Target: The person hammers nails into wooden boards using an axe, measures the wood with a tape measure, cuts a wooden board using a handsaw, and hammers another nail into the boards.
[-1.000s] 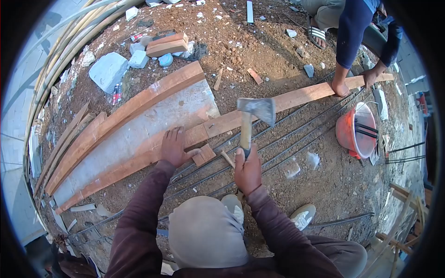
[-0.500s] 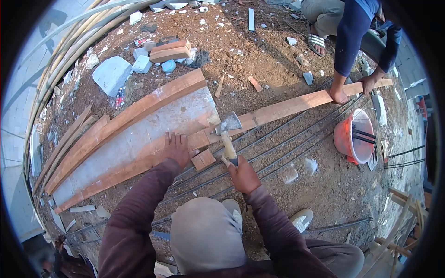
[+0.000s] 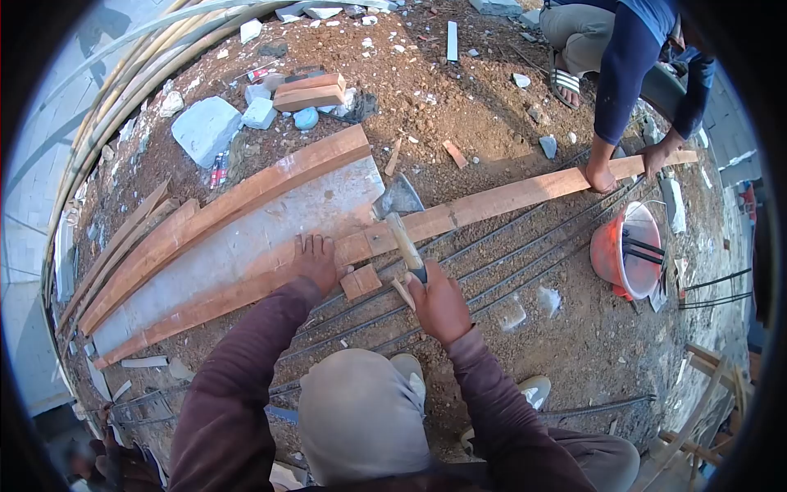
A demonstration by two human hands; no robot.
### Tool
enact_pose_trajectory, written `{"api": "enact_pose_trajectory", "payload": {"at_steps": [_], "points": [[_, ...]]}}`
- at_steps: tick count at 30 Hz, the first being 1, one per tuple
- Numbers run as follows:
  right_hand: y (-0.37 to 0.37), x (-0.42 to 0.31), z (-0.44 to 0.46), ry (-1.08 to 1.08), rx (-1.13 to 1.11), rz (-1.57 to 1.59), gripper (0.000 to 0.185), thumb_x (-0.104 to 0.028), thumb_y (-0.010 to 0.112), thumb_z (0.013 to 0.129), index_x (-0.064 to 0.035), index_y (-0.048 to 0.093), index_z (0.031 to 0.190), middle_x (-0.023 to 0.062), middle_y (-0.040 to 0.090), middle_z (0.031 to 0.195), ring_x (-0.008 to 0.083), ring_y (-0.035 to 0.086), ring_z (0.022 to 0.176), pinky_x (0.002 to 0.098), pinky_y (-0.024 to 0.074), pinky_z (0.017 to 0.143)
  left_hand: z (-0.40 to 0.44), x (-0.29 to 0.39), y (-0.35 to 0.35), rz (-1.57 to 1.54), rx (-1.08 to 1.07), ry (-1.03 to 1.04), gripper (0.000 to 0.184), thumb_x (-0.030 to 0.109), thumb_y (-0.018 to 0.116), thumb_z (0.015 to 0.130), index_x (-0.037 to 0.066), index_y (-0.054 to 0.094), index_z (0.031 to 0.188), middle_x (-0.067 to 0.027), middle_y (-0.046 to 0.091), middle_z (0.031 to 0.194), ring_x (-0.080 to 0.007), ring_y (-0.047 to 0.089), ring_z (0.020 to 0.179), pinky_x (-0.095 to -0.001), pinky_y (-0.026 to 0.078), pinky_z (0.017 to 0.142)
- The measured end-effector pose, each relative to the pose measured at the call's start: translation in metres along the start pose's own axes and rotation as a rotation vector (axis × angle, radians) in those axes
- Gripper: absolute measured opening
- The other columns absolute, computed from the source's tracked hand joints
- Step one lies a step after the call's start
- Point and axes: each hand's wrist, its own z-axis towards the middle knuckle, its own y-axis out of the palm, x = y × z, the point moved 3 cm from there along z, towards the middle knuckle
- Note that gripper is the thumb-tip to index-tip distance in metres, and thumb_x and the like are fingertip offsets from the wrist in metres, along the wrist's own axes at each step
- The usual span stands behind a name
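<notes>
My left hand (image 3: pixel 318 261) lies flat with fingers spread on the reddish wooden strip along the near edge of a pale panel (image 3: pixel 287 220). My right hand (image 3: pixel 443 305) is wrapped around the dark lower grip of a hatchet (image 3: pixel 405 240) with a pale wooden handle. The flared metal head reaches just past the far side of a long plank (image 3: pixel 500 199), by the panel's right end; I cannot tell whether it touches the wood. A small wooden block (image 3: pixel 361 283) sits on the ground between my hands, near a thin wood sliver (image 3: pixel 403 293).
A co-worker's hands (image 3: pixel 602 176) press on the plank's far right part. Beside it stands an orange bucket (image 3: pixel 608 254) with dark rods inside. Several steel bars (image 3: pixel 508 271) run beneath the plank. A curved beam (image 3: pixel 238 217) borders the panel. Broken white blocks (image 3: pixel 205 131) lie beyond.
The hatchet has swung away from me, its head going from over the plank to its far side, and my right hand has shifted slightly right. My left hand stays on the wood.
</notes>
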Motion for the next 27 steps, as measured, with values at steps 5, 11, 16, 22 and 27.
{"api": "enact_pose_trajectory", "payload": {"at_steps": [5,11,16,22,27], "points": [[-0.072,-0.047,0.004,-0.221,0.541,0.774,0.033,-0.031,0.061,0.102,-0.0004,0.051,0.110,0.0219,0.063,0.075,0.0437,0.065,0.068,0.0491,0.0485,0.061,0.002,0.003,-0.008,-0.026,-0.034,-0.022,0.085,0.064,0.053,0.095,-0.004,0.040,0.145,-0.0253,0.046,0.144,-0.0426,0.038,0.141,-0.0595,0.017,0.121],[0.047,0.057,0.001,-0.017,-0.107,-0.151,0.032,-0.028,0.062,0.102,0.0020,0.050,0.105,0.0210,0.064,0.075,0.0424,0.065,0.068,0.0454,0.0499,0.062,0.008,-0.001,0.002,0.048,-0.069,0.000,0.089,0.065,0.050,0.096,-0.007,0.036,0.147,-0.0276,0.043,0.148,-0.0411,0.036,0.143,-0.0623,0.019,0.121],[-0.062,-0.054,0.002,-0.132,0.387,0.470,0.032,-0.028,0.060,0.102,0.0034,0.051,0.104,0.0182,0.063,0.073,0.0422,0.064,0.069,0.0444,0.0506,0.063,0.008,0.001,0.001,-0.007,-0.106,-0.012,0.092,0.065,0.049,0.096,-0.007,0.032,0.151,-0.0282,0.042,0.149,-0.0417,0.036,0.143,-0.0627,0.018,0.121],[0.055,0.033,-0.010,0.148,-0.186,-0.178,0.030,-0.027,0.062,0.100,-0.0004,0.051,0.107,0.0292,0.068,0.089,0.0500,0.067,0.086,0.0553,0.0514,0.071,-0.004,0.010,-0.005,-0.048,-0.166,-0.051,0.091,0.063,0.052,0.096,-0.006,0.030,0.153,-0.0284,0.041,0.150,-0.0414,0.036,0.144,-0.0621,0.018,0.121],[-0.014,-0.037,-0.007,-0.044,0.138,0.175,0.028,-0.025,0.062,0.100,-0.0012,0.051,0.109,0.0291,0.069,0.089,0.0516,0.066,0.080,0.0565,0.0491,0.065,0.004,0.003,-0.007,-0.042,-0.174,-0.040,0.090,0.061,0.052,0.097,-0.002,0.028,0.155,-0.0264,0.039,0.153,-0.0413,0.035,0.144,-0.0601,0.017,0.121]]}}
